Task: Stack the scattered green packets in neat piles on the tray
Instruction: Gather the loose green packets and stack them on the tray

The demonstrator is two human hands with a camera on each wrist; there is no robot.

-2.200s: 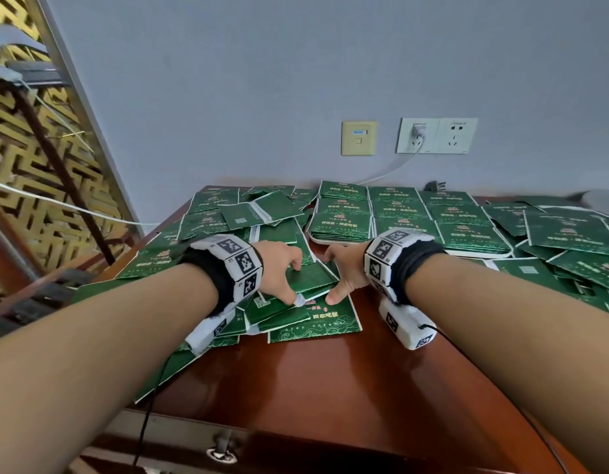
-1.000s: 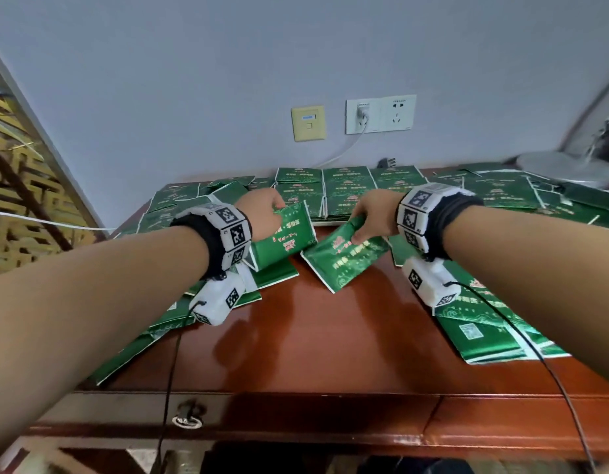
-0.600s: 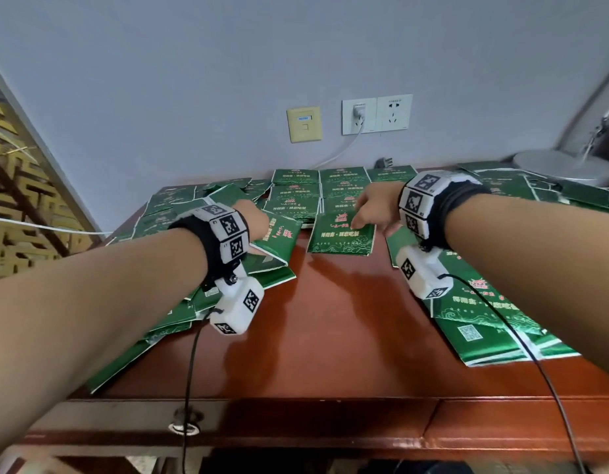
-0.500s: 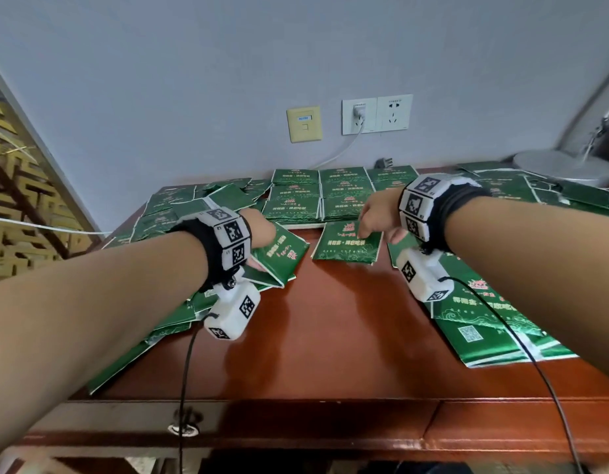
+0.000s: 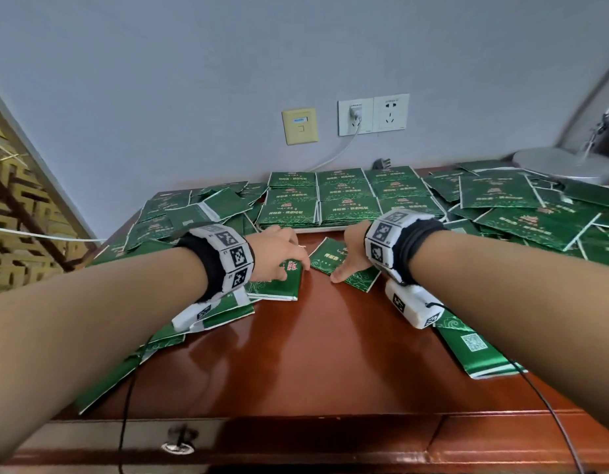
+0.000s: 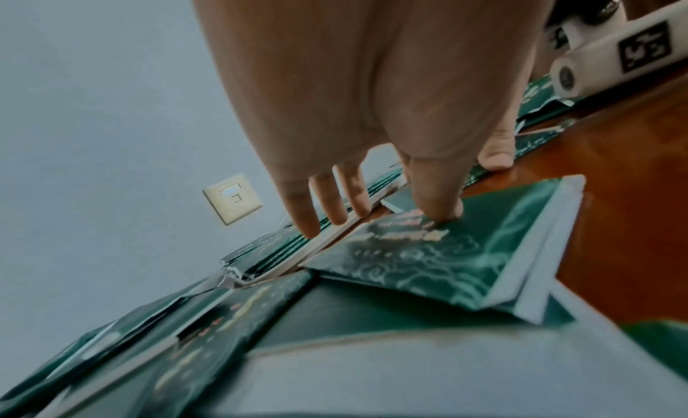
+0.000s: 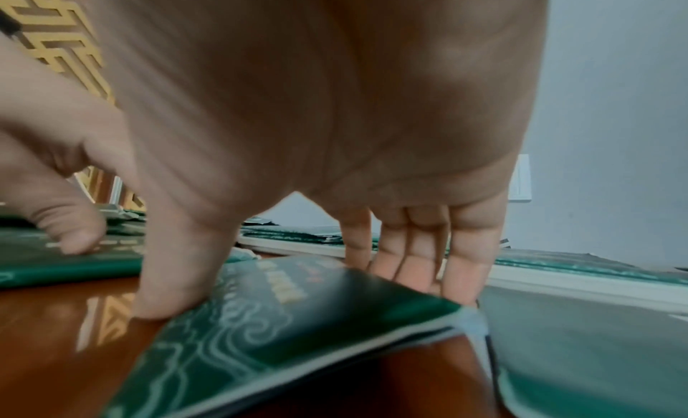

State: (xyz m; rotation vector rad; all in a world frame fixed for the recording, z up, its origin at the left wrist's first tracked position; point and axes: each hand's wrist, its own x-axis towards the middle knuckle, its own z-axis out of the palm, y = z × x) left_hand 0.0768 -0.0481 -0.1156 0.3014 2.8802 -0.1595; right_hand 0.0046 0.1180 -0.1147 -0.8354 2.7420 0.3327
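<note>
Soft, even light; the table (image 5: pixel 296 354) shows glare toward 6 o'clock. Wrist views are blurred near the lens. Head view bends at its edges.

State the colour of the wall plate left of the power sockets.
The wall plate is pale yellow; the head view shows it best.

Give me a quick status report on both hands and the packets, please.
Left hand open, fingers on a loose packet. Right hand open, thumb and fingers spanning another packet. Neither on the tray piles yet. Nothing in the way.
</note>
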